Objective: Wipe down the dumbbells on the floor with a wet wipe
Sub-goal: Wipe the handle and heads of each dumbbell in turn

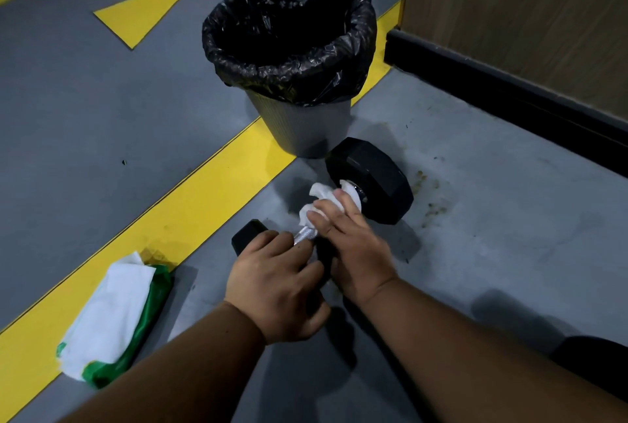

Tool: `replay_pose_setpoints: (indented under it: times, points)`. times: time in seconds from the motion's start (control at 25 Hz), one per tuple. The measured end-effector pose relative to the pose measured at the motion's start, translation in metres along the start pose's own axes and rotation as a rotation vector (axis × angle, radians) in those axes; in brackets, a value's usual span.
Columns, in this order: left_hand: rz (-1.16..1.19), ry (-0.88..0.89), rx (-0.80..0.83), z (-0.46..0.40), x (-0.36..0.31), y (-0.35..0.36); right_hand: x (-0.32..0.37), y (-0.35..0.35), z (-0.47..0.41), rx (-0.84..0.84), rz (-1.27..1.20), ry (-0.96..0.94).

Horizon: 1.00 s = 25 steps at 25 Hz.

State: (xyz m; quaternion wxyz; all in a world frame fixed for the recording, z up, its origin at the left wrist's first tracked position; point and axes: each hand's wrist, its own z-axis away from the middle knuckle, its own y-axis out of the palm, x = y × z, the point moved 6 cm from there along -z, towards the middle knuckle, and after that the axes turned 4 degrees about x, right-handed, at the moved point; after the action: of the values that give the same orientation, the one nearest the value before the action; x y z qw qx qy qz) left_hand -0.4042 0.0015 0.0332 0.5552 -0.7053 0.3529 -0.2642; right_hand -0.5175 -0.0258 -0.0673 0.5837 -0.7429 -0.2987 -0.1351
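The floor (475,218) is smooth grey matting crossed by a glossy yellow stripe (190,212), with brownish specks to the right of the dumbbell. The bin (299,130), a ribbed grey tub with a crinkled black liner, stands just behind the dumbbell's far head, almost touching it. The wipes pack (108,324), a soft white and green pouch, lies well to the left of the dumbbell on the stripe's edge.

The dumbbell (370,178) lies on the floor in front of the person, with faceted matte black heads and a knurled, shiny metal handle. The left hand (275,283) curls over its near head and steadies it. The right hand (350,242) presses a crumpled white wipe (319,196) around the handle, fingers wrapped over it close to the far head.

The likely slip from here: the angled heads resist rolling, but a hard stroke along the handle could still shove the dumbbell into the bin and tip that light tub. The knurling may snag and shred the thin wet tissue, leaving lint in the grooves. Damp metal could also let the steadying grip slide. A second dark shape at the right edge, possibly another dumbbell, is too cut off to tell.
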Motion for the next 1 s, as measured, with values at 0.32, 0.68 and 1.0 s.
replay_pose_setpoints:
  times: [0.32,0.68,1.0]
  points:
    - [-0.009,0.003,-0.018,0.0,0.0,-0.002,-0.007,-0.016,-0.01,0.049,0.002,-0.135]
    - [-0.011,0.011,-0.018,0.001,-0.002,-0.001,0.016,-0.006,0.003,0.148,0.014,-0.268]
    - [0.037,0.034,0.081,-0.001,0.0,-0.003,0.031,-0.008,0.006,0.009,-0.046,-0.116]
